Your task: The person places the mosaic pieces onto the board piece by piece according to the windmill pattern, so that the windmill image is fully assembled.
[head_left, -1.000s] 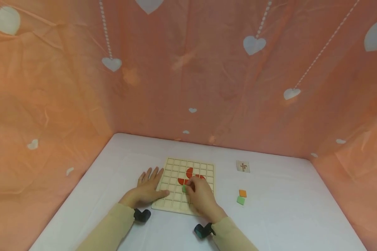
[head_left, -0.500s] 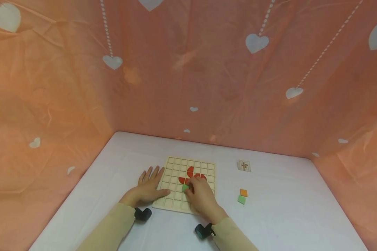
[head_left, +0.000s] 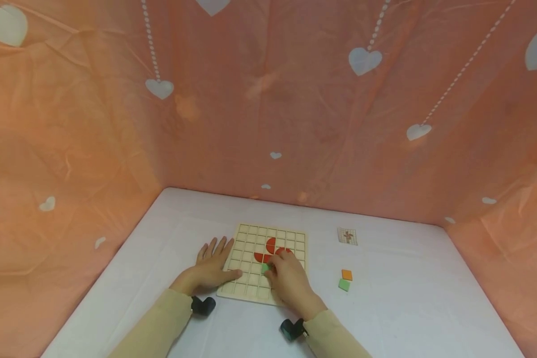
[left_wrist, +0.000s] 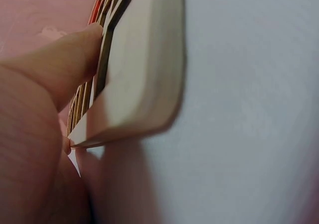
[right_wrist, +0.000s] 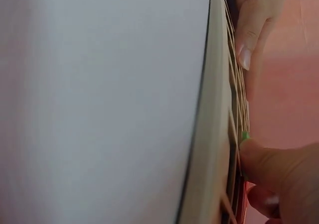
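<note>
A square wooden grid board [head_left: 252, 292] lies on the white table, with red curved pieces [head_left: 271, 244] set in cells near its middle. My left hand [head_left: 209, 271] rests flat at the board's left edge, fingers spread and thumb [left_wrist: 82, 50] lying over the grid. My right hand [head_left: 292, 284] pinches a small green tile [head_left: 265, 268] just below the red pieces. In the right wrist view, the thumb [right_wrist: 256, 157] presses by the green tile's [right_wrist: 245, 135] end, low at the grid; the curled fingers hide most of it.
To the right of the board, an orange tile [head_left: 346, 274] and another green tile [head_left: 344, 285] lie close together. Farther back is a small card [head_left: 348, 236] with a gridded picture. An orange-pink cloth with white hearts [head_left: 365, 60] hangs behind the table [head_left: 411, 278].
The green tile has shifted slightly to the right with my right hand's fingers. My left hand stays in place on the board, and the loose tiles and card lie as before.
</note>
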### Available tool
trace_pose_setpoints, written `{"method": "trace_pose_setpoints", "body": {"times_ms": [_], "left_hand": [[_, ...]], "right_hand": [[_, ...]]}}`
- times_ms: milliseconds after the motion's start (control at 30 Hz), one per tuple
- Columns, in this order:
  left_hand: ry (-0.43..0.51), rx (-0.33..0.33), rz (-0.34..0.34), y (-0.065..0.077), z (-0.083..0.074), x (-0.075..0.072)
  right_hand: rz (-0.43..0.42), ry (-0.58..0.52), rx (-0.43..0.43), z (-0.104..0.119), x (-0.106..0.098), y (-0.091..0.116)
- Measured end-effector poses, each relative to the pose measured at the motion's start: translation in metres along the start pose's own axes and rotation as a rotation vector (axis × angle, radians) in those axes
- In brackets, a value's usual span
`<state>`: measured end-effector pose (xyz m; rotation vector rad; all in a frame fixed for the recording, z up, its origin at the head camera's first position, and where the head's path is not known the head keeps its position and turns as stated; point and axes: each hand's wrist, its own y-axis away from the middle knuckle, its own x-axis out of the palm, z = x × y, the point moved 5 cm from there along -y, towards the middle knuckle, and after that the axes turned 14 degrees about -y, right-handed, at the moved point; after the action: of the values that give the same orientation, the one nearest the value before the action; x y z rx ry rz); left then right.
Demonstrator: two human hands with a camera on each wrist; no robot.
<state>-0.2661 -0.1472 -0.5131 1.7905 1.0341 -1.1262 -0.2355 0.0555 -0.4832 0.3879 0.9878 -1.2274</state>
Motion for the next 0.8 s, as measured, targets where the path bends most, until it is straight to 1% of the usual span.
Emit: {"method": "trace_pose_setpoints", "body": {"times_ms": [133,300,400,467,567,667,800], "left_hand": [[0.01,-0.001,0.01,0.001,0.0,0.0],[0.006,-0.013,0.019,0.0,0.002,0.001],[-0.002,-0.014,0.019,-0.002,0.004,0.003],[-0.005,-0.015,0.017,-0.002,0.005,0.004],[0.001,-0.016,0.015,-0.003,0.006,0.005],[0.01,-0.016,0.013,-0.003,0.005,0.005],[0.008,-0.017,0.015,-0.004,0.004,0.005]], "right_hand": [[0.009,0.0,0.018,-0.002,-0.001,0.0],[0.008,-0.038,0.023,-0.005,0.001,0.0],[0.02,-0.1,0.043,-0.008,0.0,0.0],[0.027,-0.173,0.066,-0.012,-0.005,0.001],[0.028,-0.313,0.138,-0.025,-0.017,0.004],[-0.014,-0.417,0.257,-0.047,-0.035,0.011],[-0.095,-0.415,0.403,-0.082,-0.061,0.025]]}}
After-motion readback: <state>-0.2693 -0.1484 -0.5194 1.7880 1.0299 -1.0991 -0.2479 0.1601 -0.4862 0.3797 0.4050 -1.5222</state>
